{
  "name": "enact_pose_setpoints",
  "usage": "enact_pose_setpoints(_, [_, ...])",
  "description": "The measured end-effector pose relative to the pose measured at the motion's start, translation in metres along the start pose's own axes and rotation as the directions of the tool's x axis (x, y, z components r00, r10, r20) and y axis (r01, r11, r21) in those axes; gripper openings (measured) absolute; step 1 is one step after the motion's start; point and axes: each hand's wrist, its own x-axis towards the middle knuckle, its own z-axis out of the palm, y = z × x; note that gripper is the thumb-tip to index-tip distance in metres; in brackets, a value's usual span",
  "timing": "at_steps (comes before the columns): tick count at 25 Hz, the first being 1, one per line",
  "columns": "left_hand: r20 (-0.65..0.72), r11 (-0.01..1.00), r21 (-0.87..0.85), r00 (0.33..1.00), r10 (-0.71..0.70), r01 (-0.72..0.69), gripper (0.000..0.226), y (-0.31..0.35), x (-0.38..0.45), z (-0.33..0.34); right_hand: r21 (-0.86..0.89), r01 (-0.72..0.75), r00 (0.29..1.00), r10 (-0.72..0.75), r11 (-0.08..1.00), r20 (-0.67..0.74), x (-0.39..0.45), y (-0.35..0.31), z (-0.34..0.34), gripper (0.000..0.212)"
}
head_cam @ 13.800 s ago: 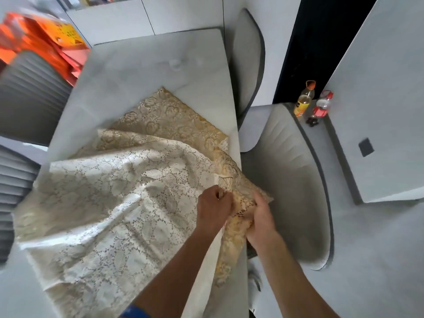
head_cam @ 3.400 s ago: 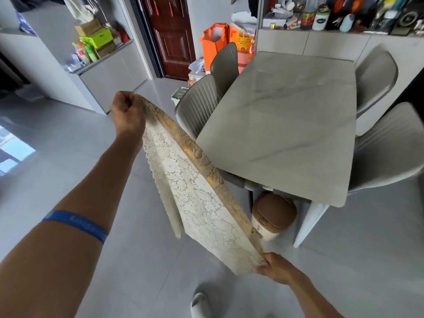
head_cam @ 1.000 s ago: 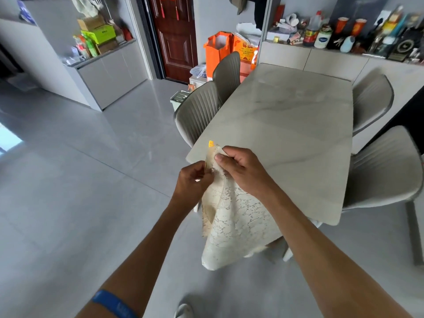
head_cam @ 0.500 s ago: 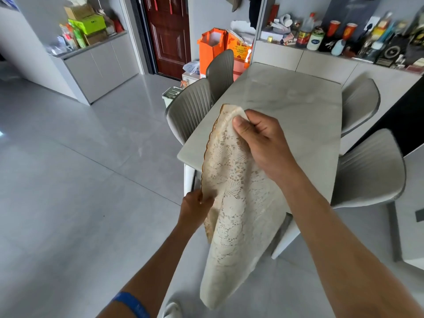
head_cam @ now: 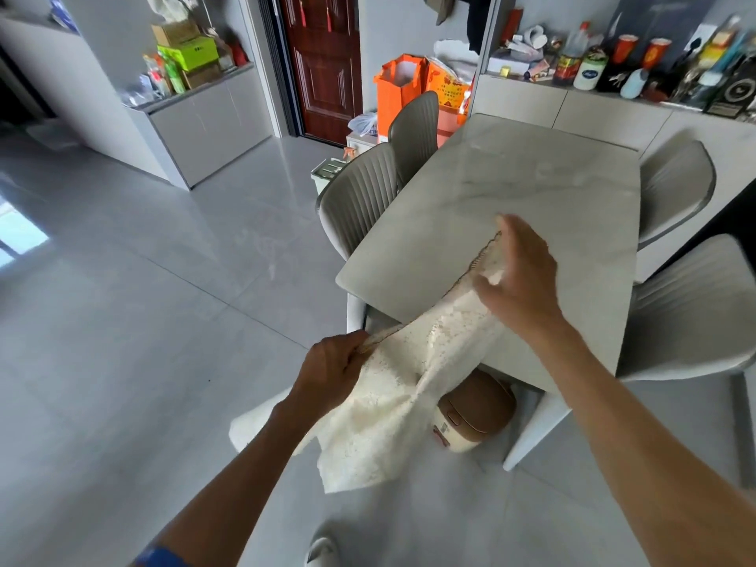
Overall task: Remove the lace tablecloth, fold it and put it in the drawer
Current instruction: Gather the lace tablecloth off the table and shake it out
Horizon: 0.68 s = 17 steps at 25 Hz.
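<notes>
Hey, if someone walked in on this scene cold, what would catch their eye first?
Most likely the cream lace tablecloth, stretched in the air between the left hand low at centre and the right hand raised over the marble table. Next, the bright orange bags beside the dark red door, then the brown rice cooker on the floor under the table.
</notes>
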Motion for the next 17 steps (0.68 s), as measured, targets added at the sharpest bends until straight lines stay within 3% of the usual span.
enact_pose_setpoints(1, [0.021,0.996,0.050,0.997,0.076,-0.077,0.017,0.011,0.006,-0.007,0.027,0.222,0.959,-0.223,0.975,0.172,-0.010,-0.015,0.012,0.064])
enact_pose_setpoints(2, [0.036,0.987,0.074,0.990,0.139,-0.141,0.014,0.021,0.011,-0.013,0.111,0.328,0.871,-0.346,0.938,0.349,-0.021,-0.034,0.026,0.055])
enact_pose_setpoints(3, [0.049,0.979,0.084,0.982,0.184,-0.188,0.016,0.030,0.016,-0.018,0.171,0.333,0.809,-0.374,0.928,0.454,-0.031,-0.048,0.039,0.039])
enact_pose_setpoints(5, [0.073,0.971,0.092,0.974,0.214,-0.220,0.018,0.040,0.021,-0.028,0.318,0.172,0.819,-0.314,0.933,0.480,-0.036,-0.059,0.053,0.013])
enact_pose_setpoints(7, [0.051,0.974,0.126,0.982,0.183,-0.188,0.012,0.038,0.019,-0.034,0.376,0.059,0.833,-0.253,0.925,0.492,-0.032,-0.058,0.055,0.012])
enact_pose_setpoints(10, [-0.010,0.987,0.159,0.999,0.032,-0.030,0.016,0.018,0.000,-0.022,0.420,0.026,0.847,-0.243,0.907,0.473,-0.028,-0.058,0.051,0.007])
enact_pose_setpoints(12, [0.029,0.981,0.144,0.991,-0.132,0.127,0.013,-0.004,-0.023,-0.007,0.464,-0.018,0.859,-0.224,0.886,0.461,-0.026,-0.063,0.048,0.010])
enact_pose_setpoints(14, [0.068,0.945,0.099,0.946,-0.318,0.311,0.015,-0.027,-0.042,0.009,0.462,-0.051,0.871,-0.187,0.885,0.454,-0.025,-0.063,0.045,0.017])
enact_pose_setpoints(17, [-0.071,0.839,0.053,0.840,-0.537,0.541,0.022,-0.057,-0.054,0.014,0.464,-0.103,0.891,-0.126,0.880,0.437,-0.030,-0.051,0.042,0.026])
